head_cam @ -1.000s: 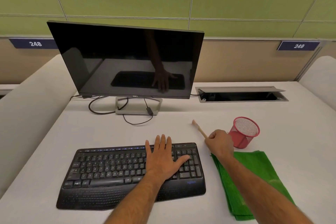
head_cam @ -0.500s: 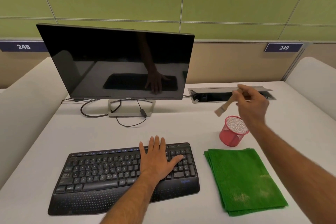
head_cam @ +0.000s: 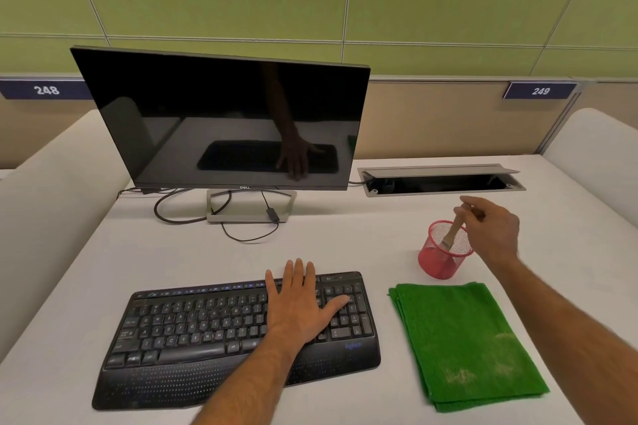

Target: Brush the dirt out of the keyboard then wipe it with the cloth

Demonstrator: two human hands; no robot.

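Left hand (head_cam: 299, 304) spread flat on keyboard (head_cam: 193, 328); right hand (head_cam: 493, 231) pinches brush (head_cam: 453, 229), bristles inside red cup (head_cam: 443, 254)

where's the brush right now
In the head view, the brush is on the desk's right side, bristles down inside the red mesh cup, its handle pinched by the right hand, behind the green cloth.

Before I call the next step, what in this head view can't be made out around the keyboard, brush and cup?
- Keys under the left hand: covered by the palm on the keyboard.
- Brush bristle tips: behind the mesh wall of the red cup.
- Brush handle end: inside the right hand.
- Dirt between keys: too small to see.
- Cloth lower layers: hidden by the top fold.
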